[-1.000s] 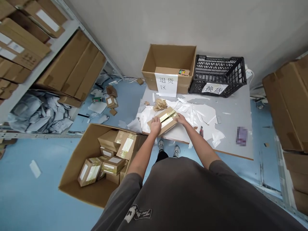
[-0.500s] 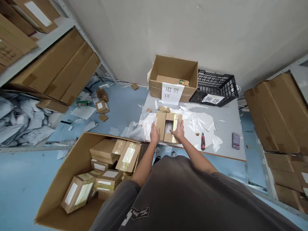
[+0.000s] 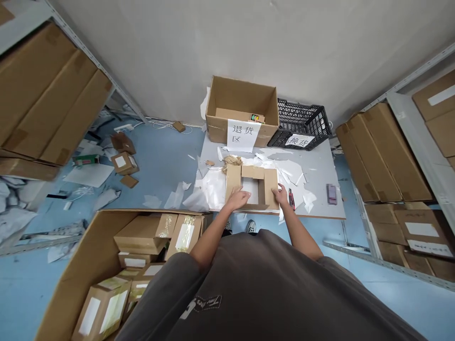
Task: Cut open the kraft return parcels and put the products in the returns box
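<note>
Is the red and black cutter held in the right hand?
No, the cutter lies on the table, beside the right hand, which touches the open box.

The light is moderately bright, even and cool, seeming to come from above, with its source out of frame. The grey wall (image 3: 170,57) takes it flatly, while the white paper scraps (image 3: 213,189) are the palest patch, nearly washed out. Shading is soft inside the open box (image 3: 261,192) and deeper in the black crate (image 3: 300,121). The tape on the parcels (image 3: 185,234) catches a slight glare, and the blue floor (image 3: 401,300) has a dull sheen. Wide-angle distortion stretches the outer areas and bows the shelf rail (image 3: 384,265). Fine detail is soft, particularly at the far left, and a pixelated patch (image 3: 332,194) masks one object.
</note>
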A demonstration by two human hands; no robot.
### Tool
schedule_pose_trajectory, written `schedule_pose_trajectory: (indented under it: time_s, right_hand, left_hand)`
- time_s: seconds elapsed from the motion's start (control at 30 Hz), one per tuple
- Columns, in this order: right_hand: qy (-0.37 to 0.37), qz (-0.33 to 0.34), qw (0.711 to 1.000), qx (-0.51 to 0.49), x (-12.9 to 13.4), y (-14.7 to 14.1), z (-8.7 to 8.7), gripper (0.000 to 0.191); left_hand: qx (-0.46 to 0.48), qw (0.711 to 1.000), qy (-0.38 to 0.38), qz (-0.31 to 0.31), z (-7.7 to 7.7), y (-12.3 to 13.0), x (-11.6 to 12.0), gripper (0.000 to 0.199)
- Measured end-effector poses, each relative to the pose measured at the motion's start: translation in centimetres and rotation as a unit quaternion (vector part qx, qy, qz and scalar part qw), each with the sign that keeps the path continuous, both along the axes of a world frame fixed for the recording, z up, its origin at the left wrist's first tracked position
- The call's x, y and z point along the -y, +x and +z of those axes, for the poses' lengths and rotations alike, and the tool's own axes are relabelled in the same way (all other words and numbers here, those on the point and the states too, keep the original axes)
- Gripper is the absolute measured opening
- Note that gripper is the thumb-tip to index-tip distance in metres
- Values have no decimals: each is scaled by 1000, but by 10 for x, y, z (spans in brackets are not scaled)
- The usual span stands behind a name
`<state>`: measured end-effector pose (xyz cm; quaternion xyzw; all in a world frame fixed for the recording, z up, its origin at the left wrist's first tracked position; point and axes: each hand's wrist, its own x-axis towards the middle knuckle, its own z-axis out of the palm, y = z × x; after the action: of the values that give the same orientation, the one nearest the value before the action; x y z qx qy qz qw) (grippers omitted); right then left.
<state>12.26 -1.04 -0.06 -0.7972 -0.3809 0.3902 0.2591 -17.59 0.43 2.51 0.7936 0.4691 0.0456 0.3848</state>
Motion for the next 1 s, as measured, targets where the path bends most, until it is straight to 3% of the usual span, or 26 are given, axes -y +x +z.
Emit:
schedule_pose_trajectory:
  time_s: [0.13,0.23,0.3,0.37,0.43,0.5,0.6,0.8,0.9,1.0]
  right_hand:
    - [-75,9,992,98,1,-10,-11,87]
    - [-25,41,979,198,-3,-25,-6,80]
    - [58,117,963,236,-8,-40,1,66]
    - [115,241,940,212,-15,-61,5,56]
    - [103,360,913,163,-23,-85,6,53]
    - [46,414,896,152,-31,-106,4,56]
    - [26,405,894,189,-44,-120,4,74]
    - [130,396,880,227,-94,-99,15,98]
    - [94,407,878,232,-128,-99,15,104]
    - [63,385,889,239,-140,-110,9,103]
  left_hand:
    - [-52,993,3,-105,-7,-8,9,34]
    - [-83,990,21,-110,-14,-5,19,49]
    - [-99,988,24,-115,-18,1,24,38]
    - [-106,987,30,-118,-21,7,28,26]
    - [-103,987,37,-113,-22,10,32,19]
    - [-105,988,41,-105,-22,11,35,18]
    - [-113,988,50,-91,-21,8,40,18]
    - [-120,988,59,-76,-23,8,53,21]
    - [-114,990,53,-66,-24,9,56,20]
    - [-114,989,54,-75,-24,8,57,25]
